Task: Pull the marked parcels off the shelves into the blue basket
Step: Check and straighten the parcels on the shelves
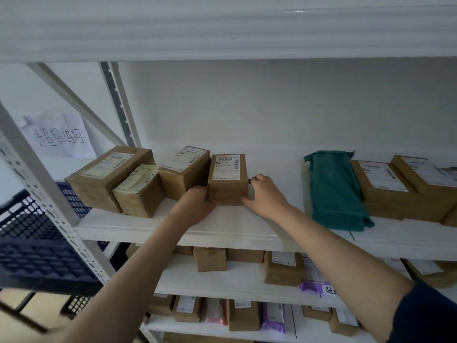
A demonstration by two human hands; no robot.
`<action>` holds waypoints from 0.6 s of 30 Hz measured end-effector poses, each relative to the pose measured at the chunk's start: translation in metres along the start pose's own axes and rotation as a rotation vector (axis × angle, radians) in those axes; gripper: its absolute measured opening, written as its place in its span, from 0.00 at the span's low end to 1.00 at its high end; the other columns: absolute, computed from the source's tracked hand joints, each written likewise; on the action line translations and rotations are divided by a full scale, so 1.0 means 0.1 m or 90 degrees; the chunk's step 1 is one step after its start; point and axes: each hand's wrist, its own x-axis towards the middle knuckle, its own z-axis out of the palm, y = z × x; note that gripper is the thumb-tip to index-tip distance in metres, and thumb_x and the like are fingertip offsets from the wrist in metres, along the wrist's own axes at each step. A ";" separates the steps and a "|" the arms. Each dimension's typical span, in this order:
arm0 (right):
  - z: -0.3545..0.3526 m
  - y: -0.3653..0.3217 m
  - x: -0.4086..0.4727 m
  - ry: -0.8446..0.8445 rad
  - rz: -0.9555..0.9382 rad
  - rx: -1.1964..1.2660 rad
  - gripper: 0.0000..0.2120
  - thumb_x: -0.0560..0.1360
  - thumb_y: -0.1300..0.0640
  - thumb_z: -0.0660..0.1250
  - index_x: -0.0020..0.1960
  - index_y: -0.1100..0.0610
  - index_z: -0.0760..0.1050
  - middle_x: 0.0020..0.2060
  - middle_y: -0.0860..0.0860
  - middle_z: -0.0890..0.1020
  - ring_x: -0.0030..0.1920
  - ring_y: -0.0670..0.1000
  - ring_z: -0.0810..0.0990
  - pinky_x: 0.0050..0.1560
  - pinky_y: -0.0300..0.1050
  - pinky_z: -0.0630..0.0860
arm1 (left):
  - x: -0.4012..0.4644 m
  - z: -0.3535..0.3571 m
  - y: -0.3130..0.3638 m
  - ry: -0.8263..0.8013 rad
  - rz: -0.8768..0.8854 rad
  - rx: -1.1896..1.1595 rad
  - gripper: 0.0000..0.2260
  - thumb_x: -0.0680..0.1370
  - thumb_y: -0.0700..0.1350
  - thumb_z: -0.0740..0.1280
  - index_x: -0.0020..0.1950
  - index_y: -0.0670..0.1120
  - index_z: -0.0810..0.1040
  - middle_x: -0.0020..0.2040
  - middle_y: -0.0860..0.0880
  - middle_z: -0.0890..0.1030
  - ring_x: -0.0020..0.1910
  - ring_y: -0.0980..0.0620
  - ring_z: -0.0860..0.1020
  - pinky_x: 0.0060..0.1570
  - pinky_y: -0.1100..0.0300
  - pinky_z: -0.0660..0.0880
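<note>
White shelf (pixel 235 229) holds a small brown box (pixel 228 179); its label is unreadable. Left hand (pixel 195 206) and right hand (pixel 264 196) clasp its sides, arms outstretched.

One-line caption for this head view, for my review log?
Both hands, left hand and right hand, grip a small brown box on the white shelf, blue basket at left.

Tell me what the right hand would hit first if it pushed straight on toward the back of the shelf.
The right hand holds the right side of the small brown box. Past its fingers the shelf looks bare up to the white back wall, so probably the wall first, though depth is hard to judge.
</note>
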 end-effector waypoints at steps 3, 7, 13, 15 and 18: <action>-0.05 0.07 -0.13 -0.017 0.007 -0.016 0.14 0.74 0.46 0.68 0.51 0.56 0.77 0.50 0.51 0.74 0.55 0.51 0.72 0.54 0.51 0.76 | -0.10 0.03 -0.07 -0.014 -0.023 0.087 0.12 0.81 0.51 0.62 0.53 0.45 0.80 0.47 0.48 0.82 0.48 0.48 0.81 0.49 0.55 0.78; -0.26 0.24 -0.37 -0.002 0.024 -0.029 0.20 0.76 0.45 0.66 0.60 0.58 0.76 0.55 0.52 0.75 0.58 0.52 0.71 0.57 0.52 0.75 | -0.26 0.10 0.04 0.000 -0.003 0.100 0.11 0.81 0.52 0.62 0.46 0.49 0.80 0.41 0.53 0.81 0.41 0.54 0.81 0.45 0.57 0.80; -0.66 0.59 -0.85 0.052 0.057 -0.038 0.22 0.77 0.50 0.67 0.65 0.63 0.75 0.59 0.54 0.76 0.63 0.54 0.72 0.62 0.52 0.73 | -0.30 0.31 0.67 0.015 0.071 0.042 0.15 0.80 0.53 0.65 0.62 0.47 0.80 0.57 0.48 0.81 0.55 0.48 0.80 0.53 0.57 0.76; -0.78 0.72 -1.05 0.083 0.062 -0.042 0.22 0.78 0.50 0.67 0.68 0.61 0.74 0.62 0.54 0.76 0.65 0.54 0.72 0.64 0.49 0.72 | -0.29 0.41 0.96 0.006 0.092 0.043 0.18 0.81 0.55 0.63 0.66 0.47 0.77 0.60 0.49 0.80 0.57 0.48 0.79 0.55 0.56 0.76; -0.93 0.94 -1.36 0.108 0.088 -0.059 0.22 0.79 0.51 0.67 0.69 0.60 0.73 0.63 0.53 0.75 0.66 0.53 0.71 0.65 0.47 0.70 | -0.26 0.60 1.34 0.003 0.136 0.030 0.18 0.81 0.55 0.64 0.67 0.48 0.76 0.63 0.49 0.79 0.59 0.48 0.78 0.57 0.54 0.75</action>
